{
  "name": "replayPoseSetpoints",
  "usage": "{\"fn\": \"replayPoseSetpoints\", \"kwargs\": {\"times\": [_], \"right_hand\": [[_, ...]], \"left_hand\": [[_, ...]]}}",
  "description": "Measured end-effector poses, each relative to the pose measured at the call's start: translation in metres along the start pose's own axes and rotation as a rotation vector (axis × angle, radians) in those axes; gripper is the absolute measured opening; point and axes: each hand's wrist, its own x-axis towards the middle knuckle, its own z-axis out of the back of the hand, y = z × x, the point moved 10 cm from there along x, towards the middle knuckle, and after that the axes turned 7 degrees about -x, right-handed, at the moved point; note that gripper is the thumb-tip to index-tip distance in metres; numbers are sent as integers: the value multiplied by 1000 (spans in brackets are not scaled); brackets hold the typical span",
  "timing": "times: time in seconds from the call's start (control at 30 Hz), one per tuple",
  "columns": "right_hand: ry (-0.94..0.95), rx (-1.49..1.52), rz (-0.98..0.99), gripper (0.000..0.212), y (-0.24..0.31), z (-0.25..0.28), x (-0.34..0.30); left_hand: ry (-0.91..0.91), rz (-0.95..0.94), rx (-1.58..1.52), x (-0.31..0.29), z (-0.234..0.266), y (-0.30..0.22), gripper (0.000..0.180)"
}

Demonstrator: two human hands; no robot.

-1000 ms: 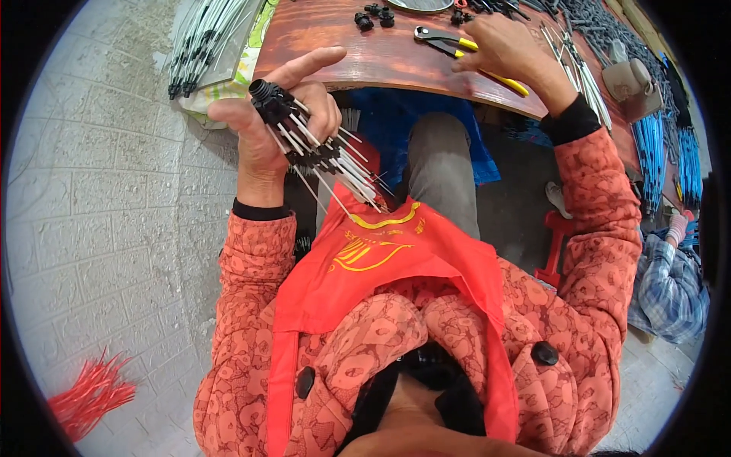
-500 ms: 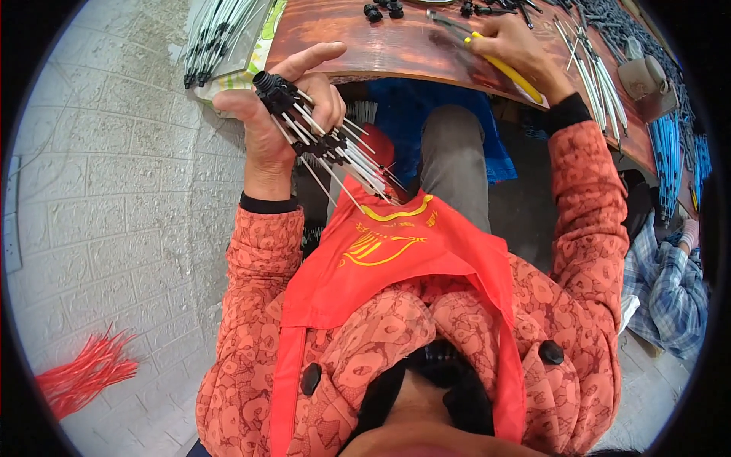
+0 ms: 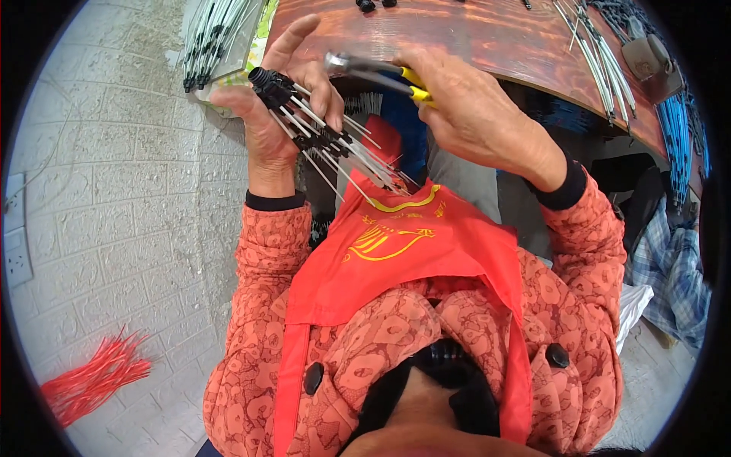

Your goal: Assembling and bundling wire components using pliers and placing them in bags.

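The left hand (image 3: 268, 139) is partly closed, its lower fingers curled round a bundle of thin white rods (image 3: 314, 142), index finger raised; a steady, light grip should suit such slim pieces. Just right of those fingers, apart from the bundle, hang the yellow-handled pliers (image 3: 352, 64), best aimed clear of skin. The right hand (image 3: 481, 114) has its fingers wrapped round their handles.

Head-worn fisheye view, looking down, near both hands (image 3: 266, 133) (image 3: 476, 114)
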Motion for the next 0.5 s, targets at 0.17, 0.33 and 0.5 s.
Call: {"fn": "replayPoseSetpoints", "kwargs": {"times": [0.17, 0.33, 0.5], "right_hand": [[-7, -314, -21, 33, 15, 4, 6], [-56, -429, -11, 44, 24, 19, 16], [-61, -538, 78, 41, 39, 34, 18]], "left_hand": [[-240, -63, 251, -2, 5, -8, 129], [-325, -120, 212, 0, -1, -11, 129], [-427, -176, 170, -1, -10, -5, 129]]}}
